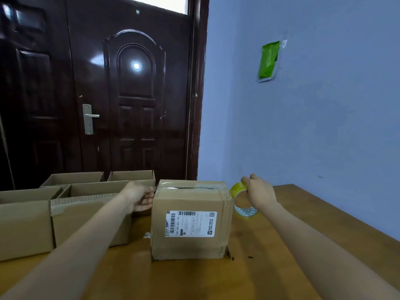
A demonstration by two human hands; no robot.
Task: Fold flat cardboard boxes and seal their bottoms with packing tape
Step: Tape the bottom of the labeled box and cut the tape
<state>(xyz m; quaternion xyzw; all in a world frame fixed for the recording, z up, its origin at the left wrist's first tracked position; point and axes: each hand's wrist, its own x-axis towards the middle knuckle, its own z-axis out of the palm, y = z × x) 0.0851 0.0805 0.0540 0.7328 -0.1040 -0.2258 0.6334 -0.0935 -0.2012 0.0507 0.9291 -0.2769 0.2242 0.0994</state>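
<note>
A folded cardboard box [190, 224] with a white shipping label stands on the wooden table [194, 278], its closed flaps facing up. My left hand [140, 198] presses against the box's upper left side, fingers lying along the cardboard. My right hand [259, 191] grips a roll of clear yellowish packing tape [240, 202] just off the box's upper right corner. A strip of tape appears to run across the top seam; the glare makes this hard to confirm.
Several open-topped cardboard boxes [86, 200] stand in a cluster on the left of the table. Behind them is a dark wooden door [129, 94]. A blue wall [313, 115] borders the table's right side. Small paper scraps [147, 235] lie beside the box.
</note>
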